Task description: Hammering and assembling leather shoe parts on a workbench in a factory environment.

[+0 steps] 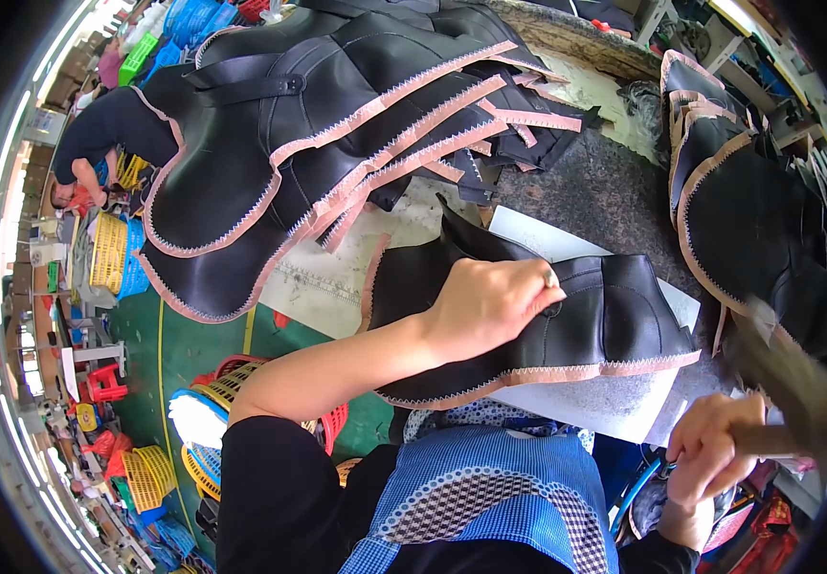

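Observation:
A black leather boot upper point(624, 301) with a pink, zigzag-stitched edge lies across a white board point(614, 407) in front of me. My left hand point(490, 301) rests on it, fingers closed in a pinch beside a small dark round spot on the leather. Whatever those fingers hold is too small or hidden to make out. Off the board's right side, my right hand point(715, 445) is wrapped round the handle of a hammer point(801, 387), raised and smeared by motion.
Similar black uppers point(327, 115) are heaped at the far left, and another stack point(739, 220) stands at the right. The dark worktop point(595, 191) shows between them. Yellow baskets point(150, 478) stand on the green floor to the left. Another person point(112, 134) bends over at the far left.

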`<state>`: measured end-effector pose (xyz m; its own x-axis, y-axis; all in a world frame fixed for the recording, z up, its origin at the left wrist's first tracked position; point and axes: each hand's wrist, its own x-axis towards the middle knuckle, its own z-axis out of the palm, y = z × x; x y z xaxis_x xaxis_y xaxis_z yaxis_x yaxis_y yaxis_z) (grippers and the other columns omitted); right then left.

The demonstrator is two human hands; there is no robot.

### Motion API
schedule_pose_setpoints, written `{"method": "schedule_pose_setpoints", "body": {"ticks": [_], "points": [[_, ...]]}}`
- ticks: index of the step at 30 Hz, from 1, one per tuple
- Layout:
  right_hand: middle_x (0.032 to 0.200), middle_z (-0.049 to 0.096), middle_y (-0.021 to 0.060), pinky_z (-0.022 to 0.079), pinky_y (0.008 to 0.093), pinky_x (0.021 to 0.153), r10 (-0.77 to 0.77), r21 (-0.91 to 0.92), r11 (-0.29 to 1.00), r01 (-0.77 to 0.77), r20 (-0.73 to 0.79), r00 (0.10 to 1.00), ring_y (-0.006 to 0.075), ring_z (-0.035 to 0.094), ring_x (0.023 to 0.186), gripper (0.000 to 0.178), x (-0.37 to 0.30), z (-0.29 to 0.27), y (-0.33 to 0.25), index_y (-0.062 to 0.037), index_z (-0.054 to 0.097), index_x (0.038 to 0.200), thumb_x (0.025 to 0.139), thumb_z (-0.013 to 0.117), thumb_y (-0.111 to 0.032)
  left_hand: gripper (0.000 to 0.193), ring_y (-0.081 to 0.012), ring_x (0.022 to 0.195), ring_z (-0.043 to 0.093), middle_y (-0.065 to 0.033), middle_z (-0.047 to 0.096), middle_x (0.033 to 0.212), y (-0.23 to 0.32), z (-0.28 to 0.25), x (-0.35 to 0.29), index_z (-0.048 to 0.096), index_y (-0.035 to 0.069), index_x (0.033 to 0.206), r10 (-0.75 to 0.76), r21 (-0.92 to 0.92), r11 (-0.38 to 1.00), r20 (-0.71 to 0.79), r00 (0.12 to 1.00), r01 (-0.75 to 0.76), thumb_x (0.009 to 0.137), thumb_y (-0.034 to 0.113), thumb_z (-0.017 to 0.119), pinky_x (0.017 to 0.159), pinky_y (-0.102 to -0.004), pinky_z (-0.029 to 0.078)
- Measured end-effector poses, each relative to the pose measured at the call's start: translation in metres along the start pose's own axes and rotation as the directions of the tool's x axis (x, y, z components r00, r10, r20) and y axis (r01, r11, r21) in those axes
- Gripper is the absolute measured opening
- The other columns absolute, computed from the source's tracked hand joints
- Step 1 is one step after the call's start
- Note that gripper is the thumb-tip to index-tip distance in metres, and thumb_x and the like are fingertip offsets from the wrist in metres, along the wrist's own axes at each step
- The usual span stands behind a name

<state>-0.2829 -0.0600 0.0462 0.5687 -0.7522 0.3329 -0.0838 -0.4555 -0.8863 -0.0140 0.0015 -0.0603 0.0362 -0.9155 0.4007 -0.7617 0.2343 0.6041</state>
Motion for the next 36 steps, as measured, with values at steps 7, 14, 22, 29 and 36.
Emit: {"method": "schedule_pose_setpoints", "body": {"ticks": [7,14,22,29,36], "points": [[0.061,0.055,0.0133,0.039,0.0351,0.046,0.261,-0.395,0.906,-0.155,0.231,0.937,0.0179,0.053,0.049,0.023,-0.002,0.011,0.032,0.0051,0.058,0.114,0.096,0.061,-0.009,0.021,-0.0211,0.056,0.068,-0.0058,0.064,0.064,-0.004,0.0,0.005,0.056,0.004,0.087,-0.165,-0.023,0.986,0.025,0.986,0.166,0.099,0.02,0.06,0.047,-0.0352,0.05],[0.059,0.054,0.0198,0.039,0.0381,0.047,0.322,-0.504,0.853,-0.134,0.307,0.895,0.0302,0.056,0.048,0.016,-0.011,0.025,0.046,0.0005,0.053,0.087,0.094,0.064,-0.009,0.022,-0.0174,0.075,0.073,-0.009,0.07,0.084,-0.018,-0.023,0.006,0.057,-0.003,0.102,-0.385,-0.544,0.689,0.285,0.878,0.479,0.105,0.018,0.055,0.064,-0.0291,0.06],[0.058,0.058,0.0208,0.046,0.0413,0.048,0.382,-0.491,0.847,-0.205,0.293,0.876,0.0389,0.063,0.053,0.017,-0.01,0.025,0.051,0.0017,0.057,0.089,0.093,0.067,-0.011,0.018,-0.0184,0.082,0.073,-0.0106,0.071,0.092,-0.028,-0.02,-0.003,0.06,-0.004,0.103,-0.287,-0.573,0.708,0.3,0.91,0.413,0.103,0.013,0.056,0.073,-0.0297,0.06],[0.057,0.057,0.0189,0.045,0.0393,0.047,0.405,-0.494,0.839,-0.229,0.285,0.869,0.036,0.063,0.051,0.018,-0.008,0.025,0.049,0.0022,0.056,0.089,0.093,0.067,-0.011,0.015,-0.0181,0.08,0.073,-0.0107,0.072,0.09,-0.027,-0.019,-0.005,0.06,-0.004,0.101,-0.242,-0.551,0.764,0.239,0.94,0.337,0.102,0.011,0.058,0.071,-0.0297,0.06],[0.052,0.045,-0.0005,0.031,0.0211,0.039,-0.069,0.059,0.997,0.052,0.335,0.94,0.0068,0.044,0.042,0.029,0.008,-0.004,0.031,-0.0092,0.047,0.073,0.1,0.047,-0.019,0.017,-0.0226,0.064,0.068,-0.0056,0.065,0.077,-0.008,-0.018,-0.006,0.057,0.005,0.092,0.075,0.026,0.997,0.04,0.996,-0.076,0.091,0.014,0.071,0.054,-0.0314,0.054]]}}
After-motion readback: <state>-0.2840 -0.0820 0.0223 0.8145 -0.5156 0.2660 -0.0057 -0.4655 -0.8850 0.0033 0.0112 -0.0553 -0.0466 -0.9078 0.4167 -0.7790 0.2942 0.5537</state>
